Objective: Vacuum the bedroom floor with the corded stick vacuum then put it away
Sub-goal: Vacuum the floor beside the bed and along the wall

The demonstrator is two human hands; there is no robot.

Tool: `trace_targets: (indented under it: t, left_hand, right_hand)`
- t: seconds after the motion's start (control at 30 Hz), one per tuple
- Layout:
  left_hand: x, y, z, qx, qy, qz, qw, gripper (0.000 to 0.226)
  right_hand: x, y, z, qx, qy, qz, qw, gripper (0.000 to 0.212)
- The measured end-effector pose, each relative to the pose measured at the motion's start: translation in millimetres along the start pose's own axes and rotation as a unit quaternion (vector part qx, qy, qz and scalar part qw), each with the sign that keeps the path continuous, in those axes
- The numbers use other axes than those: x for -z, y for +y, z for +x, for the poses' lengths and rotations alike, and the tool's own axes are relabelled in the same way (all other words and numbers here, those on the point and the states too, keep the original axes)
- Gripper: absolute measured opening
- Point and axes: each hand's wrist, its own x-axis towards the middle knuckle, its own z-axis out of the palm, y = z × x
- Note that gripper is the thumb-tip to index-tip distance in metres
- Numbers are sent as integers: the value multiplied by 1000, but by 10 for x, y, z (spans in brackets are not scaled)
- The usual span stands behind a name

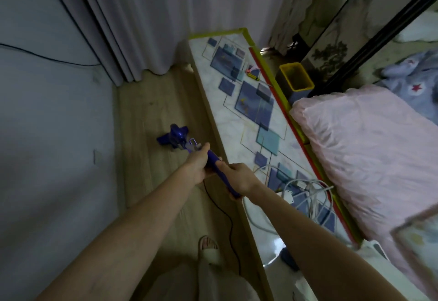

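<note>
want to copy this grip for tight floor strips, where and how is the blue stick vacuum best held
Grip the blue stick vacuum by its long straight handle, coming from above and behind. The handle slopes up toward the person while the body sits low on the wooden floor. The left hand wraps it lower down and the right hand higher up.

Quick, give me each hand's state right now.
Left hand: gripping the blue vacuum handle, further down the stick.
Right hand: gripping the same handle, nearer its top end.
</note>
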Motion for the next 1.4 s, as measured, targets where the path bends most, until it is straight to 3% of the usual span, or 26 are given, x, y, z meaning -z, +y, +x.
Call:
trace_targets:
  t: [0.17, 0.4, 0.7, 1.0, 1.4]
  left_hand:
    - [60, 306, 350, -6, 14, 6, 1000, 35]
    - [192, 626, 834, -17, 43, 15, 999, 28]
    - [286, 889, 1114, -28, 56, 54, 997, 46]
    - [197, 658, 746, -25, 57, 99, 993, 45]
    - [299, -21, -243, -5, 36, 103, 994, 35]
  right_hand:
    - [-54, -124, 528, 8, -19, 19, 1000, 51]
    - [-199, -278, 1096, 29, -32, 59, 997, 46]
    - [-308, -433, 1494, 28, -58, 78, 995, 49]
    - [-309, -231, 1035, 25, -24, 134, 990, 52]
    - [-366, 17, -239, 4, -33, 138, 990, 52]
